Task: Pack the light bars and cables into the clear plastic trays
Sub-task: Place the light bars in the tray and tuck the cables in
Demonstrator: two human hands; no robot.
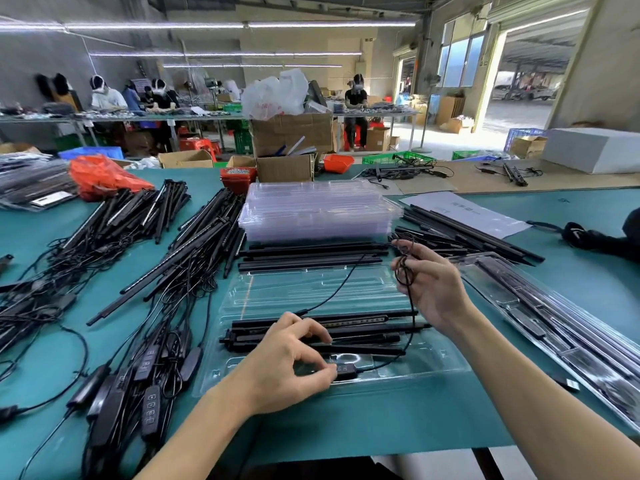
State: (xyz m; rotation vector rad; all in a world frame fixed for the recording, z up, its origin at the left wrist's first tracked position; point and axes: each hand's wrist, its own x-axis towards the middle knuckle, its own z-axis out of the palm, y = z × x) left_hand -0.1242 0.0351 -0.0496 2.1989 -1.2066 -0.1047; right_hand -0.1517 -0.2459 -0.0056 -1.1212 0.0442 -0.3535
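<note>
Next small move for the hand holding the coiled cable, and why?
Probably lower the right hand and lay its coiled black cable into the open clear plastic tray. The black light bars already lie in it, and the left hand pinches the black inline controller at the near pocket.

Pretty bright overall, mix of ceiling tube lights (pixel 156 26) and daylight pouring through open doorway (pixel 526 77) far right, kinda blown out there. Soft faint shadows on bench (pixel 381 420). Glare on clear trays (pixel 318 209). Strong fisheye bending at edges, slight blur toward lower corners.
</note>
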